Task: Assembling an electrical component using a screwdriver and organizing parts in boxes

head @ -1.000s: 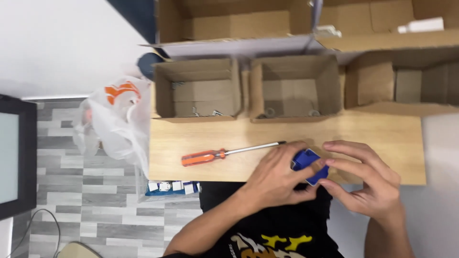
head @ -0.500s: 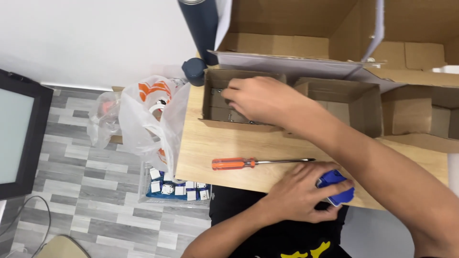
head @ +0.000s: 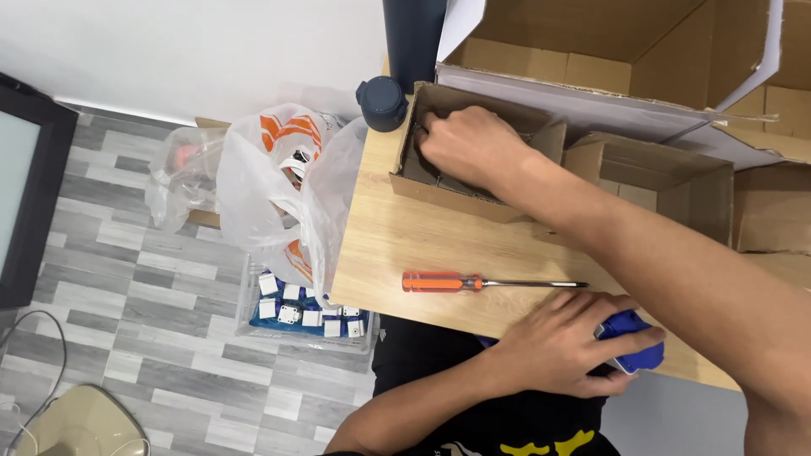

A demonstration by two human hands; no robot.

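Since 0.5 s ago the right hand (head: 469, 148) has gone deeper into the left box (head: 439, 190); 1.0 s ago both hands were together on the blue part (head: 632, 342) at the table edge, so the view has also swung left and down. Head view, only 1 camera: right arm crosses the whole frame from lower right, hand knuckles-up inside the small open cardboard box, fingers curled down toward the box floor. Can't tell if they've closed on anything; the fingertips and box contents are hidden by the hand itself. Left hand (head: 562, 342) lies flat on the near edge of the table (head: 380, 245), fingers wrapped loosely over the blue part, pinning it against the wood, likely so it doesn't slide off the edge while the other hand is away. Screwdriver (head: 473, 283), orange handle, lies loose just beyond the left hand, parallel to the table edge, touching neither hand, handle pointing left. 2 more open boxes (head: 667, 181) sit to the right of the first, a bigger carton (head: 591, 51) behind them. Off the table's left end: white plastic bag (head: 270, 181) hanging against it, clear bin (head: 296, 308) of small white-and-blue parts on the floor below, dark bottle (head: 384, 101) at the back corner.
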